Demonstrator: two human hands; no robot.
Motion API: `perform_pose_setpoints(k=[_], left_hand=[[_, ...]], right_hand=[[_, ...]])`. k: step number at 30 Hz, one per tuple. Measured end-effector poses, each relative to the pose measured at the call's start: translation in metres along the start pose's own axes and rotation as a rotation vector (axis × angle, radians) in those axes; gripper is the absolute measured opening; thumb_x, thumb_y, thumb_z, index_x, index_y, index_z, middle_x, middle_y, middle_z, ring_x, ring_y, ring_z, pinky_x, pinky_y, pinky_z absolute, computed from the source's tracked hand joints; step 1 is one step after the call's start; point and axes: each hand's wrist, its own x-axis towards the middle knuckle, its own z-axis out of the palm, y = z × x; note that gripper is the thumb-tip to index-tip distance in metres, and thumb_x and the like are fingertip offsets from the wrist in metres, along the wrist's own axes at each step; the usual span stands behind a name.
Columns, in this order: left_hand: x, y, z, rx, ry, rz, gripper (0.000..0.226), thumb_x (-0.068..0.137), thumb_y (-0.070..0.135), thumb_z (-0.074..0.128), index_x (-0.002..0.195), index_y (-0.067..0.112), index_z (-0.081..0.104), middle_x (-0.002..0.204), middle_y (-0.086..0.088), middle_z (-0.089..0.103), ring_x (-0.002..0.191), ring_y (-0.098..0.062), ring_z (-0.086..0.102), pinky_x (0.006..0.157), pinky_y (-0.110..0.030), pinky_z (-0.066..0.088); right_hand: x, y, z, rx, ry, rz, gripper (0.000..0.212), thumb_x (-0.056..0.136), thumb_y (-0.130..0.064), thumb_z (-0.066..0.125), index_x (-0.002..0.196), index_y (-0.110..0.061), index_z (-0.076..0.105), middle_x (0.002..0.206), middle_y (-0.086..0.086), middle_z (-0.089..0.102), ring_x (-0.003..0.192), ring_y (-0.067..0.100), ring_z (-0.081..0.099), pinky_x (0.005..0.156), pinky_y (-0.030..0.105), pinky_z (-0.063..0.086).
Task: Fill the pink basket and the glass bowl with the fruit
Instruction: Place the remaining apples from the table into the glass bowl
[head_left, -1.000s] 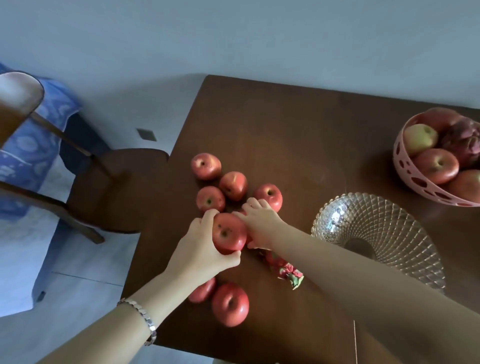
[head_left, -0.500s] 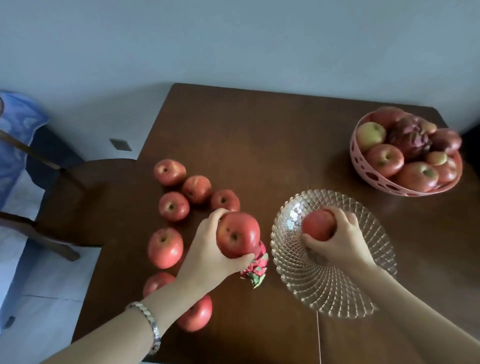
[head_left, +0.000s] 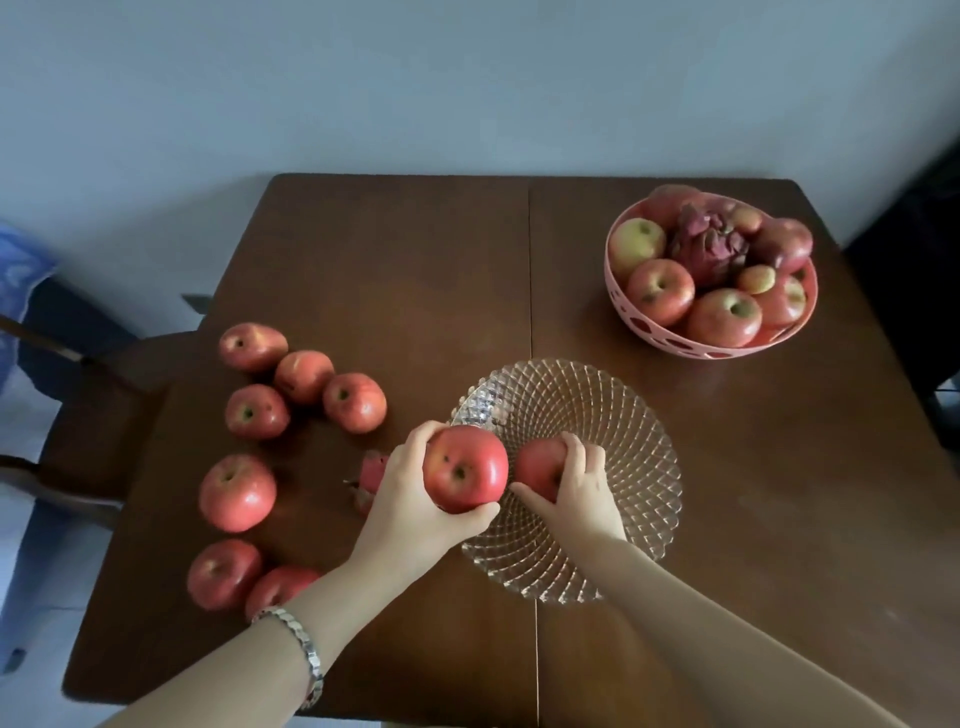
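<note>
The right hand (head_left: 576, 493) grips 1 apple (head_left: 537, 467) low inside the glass bowl (head_left: 639, 415), seemingly to set it down gently, while the left hand (head_left: 410, 512) grips a 2nd apple (head_left: 465, 467) over the rim beside it; the full-looking pink basket (head_left: 649, 327) sits beyond the right hand.

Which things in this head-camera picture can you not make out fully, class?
Head view:
Pink-red dragon fruit: partly behind the left hand.
Smaller red apple over the clear glass bowl: right hand's fingers cover it; contact unclear.
Pink perforated basket's lower layer: buried under top apples.
</note>
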Motion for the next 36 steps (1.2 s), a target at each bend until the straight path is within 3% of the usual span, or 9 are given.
perform_pose_setpoints(k=[4,7,11,15,19,22,25,28,36], left_hand=[[0.002,0.005,0.016,0.021,-0.040,-0.043,0.089,0.058,0.031,0.086,0.133,0.027,0.038,0.127,0.007,0.047,0.116,-0.008,0.044,0.097,-0.023,0.038],[0.006,0.011,0.022,0.044,-0.065,-0.059,0.087,0.058,0.031,0.086,0.131,0.029,0.038,0.126,0.004,0.049,0.110,-0.008,0.046,0.092,-0.021,0.038],[0.006,0.022,0.026,0.064,-0.104,-0.034,0.082,0.059,0.033,0.085,0.127,0.035,0.038,0.123,0.005,0.046,0.108,-0.007,0.045,0.087,-0.015,0.035],[0.002,0.041,0.036,0.112,-0.280,0.129,0.078,0.063,0.036,0.081,0.126,0.042,0.035,0.125,0.009,0.040,0.107,-0.006,0.047,0.086,-0.010,0.040],[0.008,0.036,0.049,0.193,-0.417,0.187,0.088,0.075,0.042,0.073,0.145,0.033,0.020,0.141,0.010,0.030,0.127,-0.006,0.039,0.100,-0.013,0.034],[0.021,0.017,0.055,0.319,-0.276,0.112,0.081,0.083,0.048,0.061,0.148,0.024,0.019,0.148,0.003,0.029,0.136,-0.012,0.030,0.106,-0.021,0.028],[0.029,0.007,0.066,0.221,-0.223,-0.068,0.063,0.088,0.043,0.057,0.144,0.027,0.032,0.142,-0.001,0.038,0.127,-0.015,0.045,0.100,-0.023,0.039],[0.030,0.004,0.081,0.076,-0.213,-0.086,0.054,0.088,0.036,0.060,0.138,0.026,0.043,0.138,-0.002,0.050,0.120,-0.015,0.054,0.103,-0.030,0.045],[0.047,0.000,0.087,0.161,-0.330,0.051,0.043,0.095,0.024,0.048,0.138,0.028,0.043,0.143,-0.001,0.041,0.127,-0.015,0.044,0.100,-0.017,0.033]], right_hand=[[0.001,0.001,-0.009,-0.016,-0.191,-0.019,0.113,0.071,-0.049,0.072,0.148,-0.017,-0.004,0.146,0.011,0.016,0.138,0.029,0.019,0.112,0.041,0.027],[0.002,0.001,-0.040,0.079,-0.310,0.018,0.111,0.071,-0.037,0.074,0.148,-0.022,-0.005,0.148,0.008,0.012,0.140,0.027,0.012,0.114,0.044,0.024],[0.001,0.002,-0.085,0.226,-0.268,-0.081,0.082,0.078,-0.018,0.067,0.145,-0.024,0.019,0.140,0.004,0.036,0.134,0.018,0.033,0.107,0.030,0.034],[-0.009,-0.011,-0.095,0.430,-0.578,-0.064,0.071,0.074,-0.028,0.076,0.129,-0.040,0.034,0.112,-0.011,0.054,0.107,0.013,0.059,0.093,0.028,0.050],[-0.008,0.000,-0.094,0.406,-0.391,0.003,0.058,0.069,-0.028,0.080,0.117,-0.037,0.048,0.107,-0.008,0.060,0.094,0.008,0.062,0.081,0.024,0.054],[0.003,0.015,-0.104,0.599,-0.161,0.185,0.055,0.073,-0.026,0.077,0.120,-0.028,0.049,0.111,0.001,0.056,0.090,0.014,0.060,0.066,0.024,0.057],[0.020,0.025,-0.109,0.692,-0.033,0.311,0.061,0.076,-0.030,0.074,0.127,-0.016,0.043,0.117,0.007,0.050,0.087,0.017,0.061,0.055,0.023,0.058],[0.036,0.031,-0.106,0.784,-0.037,0.374,0.066,0.076,-0.036,0.073,0.127,-0.007,0.042,0.122,0.014,0.052,0.085,0.020,0.067,0.056,0.029,0.060],[0.055,0.024,-0.079,0.889,-0.095,0.416,0.068,0.074,-0.039,0.073,0.126,-0.008,0.042,0.126,0.015,0.049,0.097,0.029,0.066,0.059,0.034,0.060]])
